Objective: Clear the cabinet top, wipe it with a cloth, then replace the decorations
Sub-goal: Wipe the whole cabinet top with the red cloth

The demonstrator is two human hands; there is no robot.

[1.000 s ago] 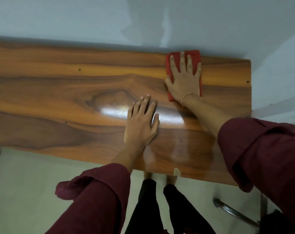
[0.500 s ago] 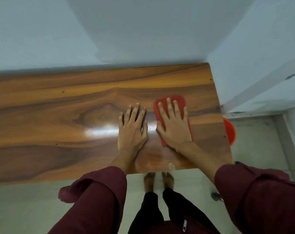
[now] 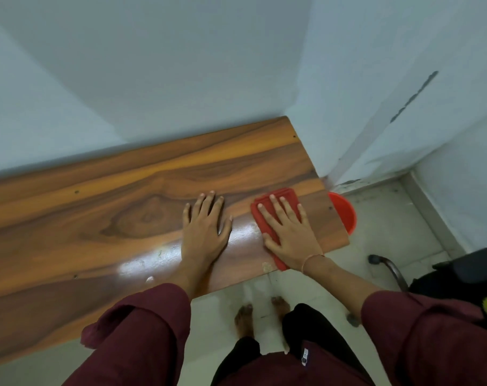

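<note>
A red bucket (image 3: 344, 211) sits on the pale tiled floor (image 3: 387, 232), just beyond and right of the right hand (image 3: 288, 235). Farther right of that hand, a black chair (image 3: 459, 277) shows a curved metal leg (image 3: 389, 270). Pale blue walls (image 3: 181, 65) meet in a corner above both hands.

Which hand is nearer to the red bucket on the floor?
The right hand. It presses the red cloth flat near the cabinet end beside the red bucket. The left hand lies flat farther away.
</note>
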